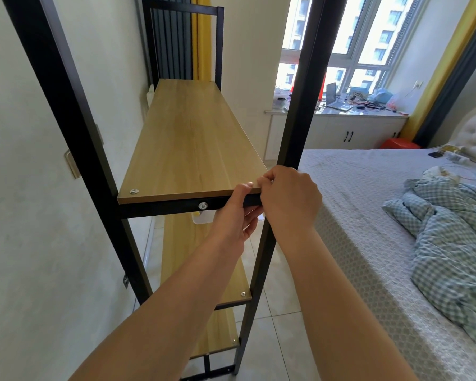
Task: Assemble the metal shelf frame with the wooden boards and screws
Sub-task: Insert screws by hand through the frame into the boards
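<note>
- Two hands are meeting at the near right corner of the top board [193, 138], where it is sitting on the black frame [66, 111].
- Left hand [237, 213] is gripping from below that corner, thumb on the board edge and fingers curled under the black crossbar [176, 206].
- Right hand [289, 196] is lying over the same corner with its fingers curled; it seems to be pinching something small, probably a screw, but the hand is hiding it and I cannot tell for sure.
- At the near left corner of the board, one screw [134, 191] is already sitting in the wood, and a bolt [203, 206] is showing in the crossbar just below the board edge.
- To do this step well, I think the left hand should be keeping the board flush to the crossbar while the right one is starting the screw straight, not tilted, so the thread is not crossing.
- Below the board, two lower boards [204, 270] are already lying in the frame.
- Left of the board a pale wall is standing; right of it a bed [368, 215] with a checked blanket [451, 243]; beyond it a window [368, 37] over a cluttered counter.
- Under the frame the floor is showing light tiles.
</note>
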